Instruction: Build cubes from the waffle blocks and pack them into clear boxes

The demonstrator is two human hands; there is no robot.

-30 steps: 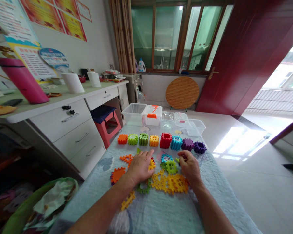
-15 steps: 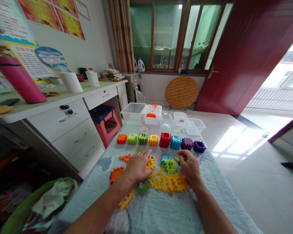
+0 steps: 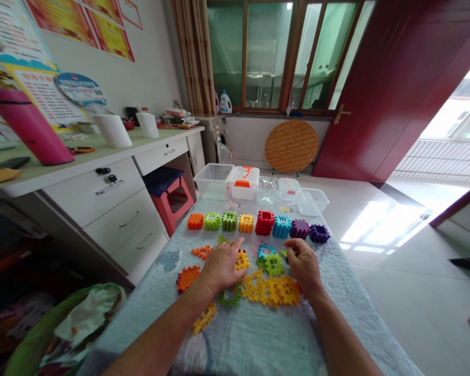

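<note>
Left fingers (image 3: pixel 235 248) remain outstretched beside a yellow grid piece (image 3: pixel 242 259); right fingers (image 3: pixel 296 246) stay curled, grip unclear.

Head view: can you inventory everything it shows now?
Cloth: one, blue-grey, foreground
Blocks: eight, orange through purple, in a row
Loose pieces: too overlapped to count, mixed colours, nearer than blocks
Containers: five, transparent, behind blocks
Desk: one, white, left
Flask: one, pink, on desk
Rolls: two, white, on desk
Stool: one, pink and blue, beside desk
Bin: one, green, lower left
Posters: several, multicoloured, upper left
Window: one, brown-framed, far
Curtain: one, brown, beside window
Round board: one, brown, below window
Door: one, dark red, right
Left hand: one, bare, over loose pieces
Right hand: one, bare, curled beside light-green piece
</note>
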